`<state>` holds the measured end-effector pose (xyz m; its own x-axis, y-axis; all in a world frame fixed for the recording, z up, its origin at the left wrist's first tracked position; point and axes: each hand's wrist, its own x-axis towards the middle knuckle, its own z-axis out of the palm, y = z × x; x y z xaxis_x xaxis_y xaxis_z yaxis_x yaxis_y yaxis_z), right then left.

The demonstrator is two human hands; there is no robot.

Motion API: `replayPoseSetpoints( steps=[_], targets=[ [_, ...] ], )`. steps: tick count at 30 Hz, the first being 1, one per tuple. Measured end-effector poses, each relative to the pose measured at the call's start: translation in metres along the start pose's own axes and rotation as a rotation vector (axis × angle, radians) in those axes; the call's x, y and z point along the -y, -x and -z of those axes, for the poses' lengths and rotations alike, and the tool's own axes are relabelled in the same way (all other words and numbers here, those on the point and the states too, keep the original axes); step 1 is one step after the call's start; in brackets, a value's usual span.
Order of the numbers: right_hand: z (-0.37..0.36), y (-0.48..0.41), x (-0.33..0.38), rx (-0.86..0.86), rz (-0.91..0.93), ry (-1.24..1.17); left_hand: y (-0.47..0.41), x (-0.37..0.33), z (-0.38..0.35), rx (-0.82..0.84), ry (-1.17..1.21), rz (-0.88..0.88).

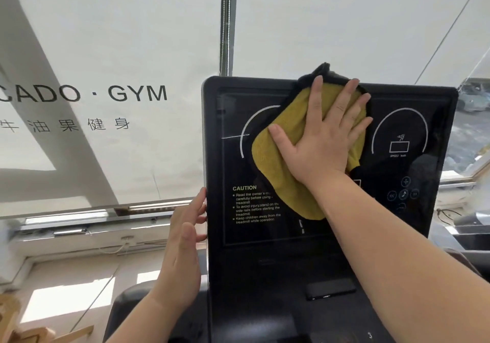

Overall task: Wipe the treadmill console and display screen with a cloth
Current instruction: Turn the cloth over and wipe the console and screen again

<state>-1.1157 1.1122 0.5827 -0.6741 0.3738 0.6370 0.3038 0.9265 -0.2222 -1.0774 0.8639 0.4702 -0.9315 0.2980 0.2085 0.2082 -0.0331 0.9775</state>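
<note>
One yellow cloth (286, 162) with a black edge lies flat against the top middle of the display screen (254, 236), reaching its top edge. The right hand (326, 141) presses it there, fingers straight and spread apart. The left hand (183, 239), fingers straight, touches the left edge of the console (265, 276). One caution label (254, 205) sits in the screen's lower left corner.

We record bright daylight diffused through the far white blind (111, 38); sunlit patches (66, 300) lie near left; faint reflections cross the display screen (233, 162); frame edges bow.
</note>
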Motion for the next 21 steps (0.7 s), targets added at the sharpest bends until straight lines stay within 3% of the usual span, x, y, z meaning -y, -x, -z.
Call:
replayPoseSetpoints(
  steps=[6,12,15,19,21],
  targets=[
    [-0.012,0.02,0.074,-0.015,0.292,0.061,0.005,-0.009,0.003,0.014,0.063,0.048],
    [-0.019,0.039,0.017,0.023,0.401,0.141,0.01,-0.007,0.002,-0.005,0.109,0.072],
    [-0.022,0.053,-0.026,0.044,0.3,0.148,0.009,-0.009,0.005,0.024,0.076,0.075],
    [-0.006,0.039,-0.073,0.067,-0.152,0.0,0.013,-0.012,0.004,0.06,0.048,0.08],
    [-0.001,0.024,-0.07,0.05,-0.287,-0.054,0.014,-0.013,0.003,0.073,0.038,0.081]
  ],
)
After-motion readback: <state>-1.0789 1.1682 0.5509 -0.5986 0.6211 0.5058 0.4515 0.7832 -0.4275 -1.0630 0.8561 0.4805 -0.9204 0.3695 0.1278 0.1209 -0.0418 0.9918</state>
